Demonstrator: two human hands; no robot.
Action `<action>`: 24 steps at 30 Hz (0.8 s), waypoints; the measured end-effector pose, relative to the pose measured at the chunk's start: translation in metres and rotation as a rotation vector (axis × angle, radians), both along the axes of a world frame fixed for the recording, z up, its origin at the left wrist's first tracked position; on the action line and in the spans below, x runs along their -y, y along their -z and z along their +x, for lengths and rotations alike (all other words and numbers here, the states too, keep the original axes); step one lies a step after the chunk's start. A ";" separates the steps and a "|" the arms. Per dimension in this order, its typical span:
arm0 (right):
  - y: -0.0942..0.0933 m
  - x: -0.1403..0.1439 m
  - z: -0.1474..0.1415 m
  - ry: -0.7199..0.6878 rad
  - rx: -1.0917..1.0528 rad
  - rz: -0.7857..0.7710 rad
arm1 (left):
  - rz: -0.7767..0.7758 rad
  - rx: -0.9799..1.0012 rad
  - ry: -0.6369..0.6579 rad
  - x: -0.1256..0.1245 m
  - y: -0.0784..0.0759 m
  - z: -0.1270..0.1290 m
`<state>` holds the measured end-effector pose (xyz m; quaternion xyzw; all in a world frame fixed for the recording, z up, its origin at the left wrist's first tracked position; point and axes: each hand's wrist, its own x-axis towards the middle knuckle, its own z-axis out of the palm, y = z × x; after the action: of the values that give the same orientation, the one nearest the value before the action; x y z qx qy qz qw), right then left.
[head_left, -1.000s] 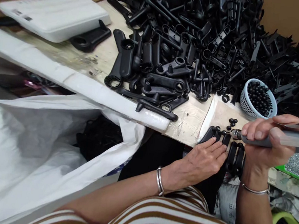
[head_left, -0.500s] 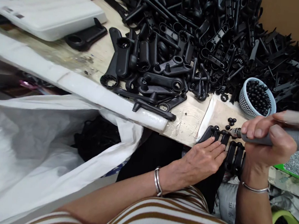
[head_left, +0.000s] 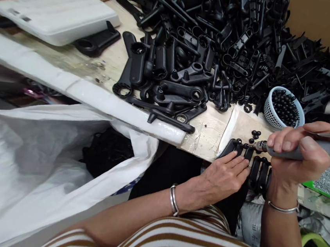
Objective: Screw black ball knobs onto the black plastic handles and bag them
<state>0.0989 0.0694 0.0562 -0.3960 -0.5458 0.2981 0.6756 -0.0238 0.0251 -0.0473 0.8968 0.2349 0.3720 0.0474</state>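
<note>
Worn wooden surface (head_left: 112, 61), head view: large heap of black plastic levers (head_left: 221, 35) across the back, a small blue basket of black beads (head_left: 286, 108) at right, a white tray (head_left: 58, 14) at left, a white sack (head_left: 45, 166) below the edge. Left hand (head_left: 225, 177) lies flat, fingers together, pressing a black lever part (head_left: 236, 147) at the near edge. Right hand (head_left: 299, 155) is wrapped around a grey driver tool (head_left: 291, 152), its tip touching that part.

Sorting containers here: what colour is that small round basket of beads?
Pale blue small round plastic basket, clearest in the head view.
</note>
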 end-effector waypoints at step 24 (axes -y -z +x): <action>-0.030 0.037 0.010 -0.079 -0.184 -0.050 | -0.623 0.611 -0.006 0.008 -0.024 -0.032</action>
<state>0.1089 0.0323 0.0858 -0.3620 -0.4890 0.3731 0.7004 -0.0559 0.0174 -0.0237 0.6879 0.3136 0.5317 0.3818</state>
